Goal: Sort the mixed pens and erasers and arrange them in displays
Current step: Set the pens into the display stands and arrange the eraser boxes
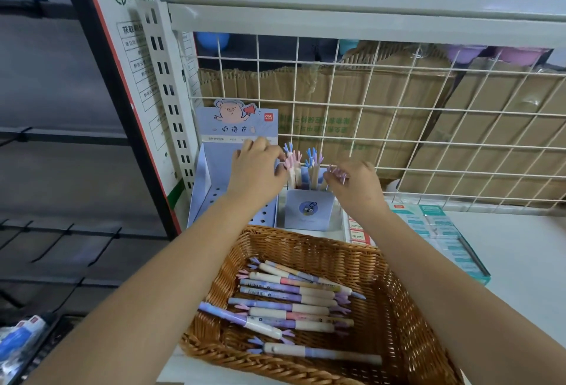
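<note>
At far L, a tall lilac cardboard display box (237,127) w/ a pig picture is being seen at the end of the white shelf (520,246). No pens are being shown in its punched insert, so that display is being judged as not yet filled.

Next, the left hand (257,167) is being held at the small square lilac pen holder (309,210). Its grip is being kept pinched on the topper of a pink-topped pen (290,161) standing there. At least 4 upright pens (311,156), w/ blue & pink hand-shaped toppers, are being counted in the holder; more may be being hidden by the hands.

The right hand (355,182) is being held at the holder's R side, its grip curled round a lilac-topped pen (337,171). Whether 1 or 2 are being held there cannot be told.

Below both hands, approx. 10 loose pens (291,299) are being carried flat in a brown woven wicker basket (306,240); an exact count is being prevented by overlap. No erasers are being made out in it.

To the R, red-and-white labelled packs (358,233) and 1 flat teal carton (444,231), prob. erasers, are being seen on the shelf; their contents cannot be counted.

Progress is being judged at under half: most pens are being left unsorted.
</note>
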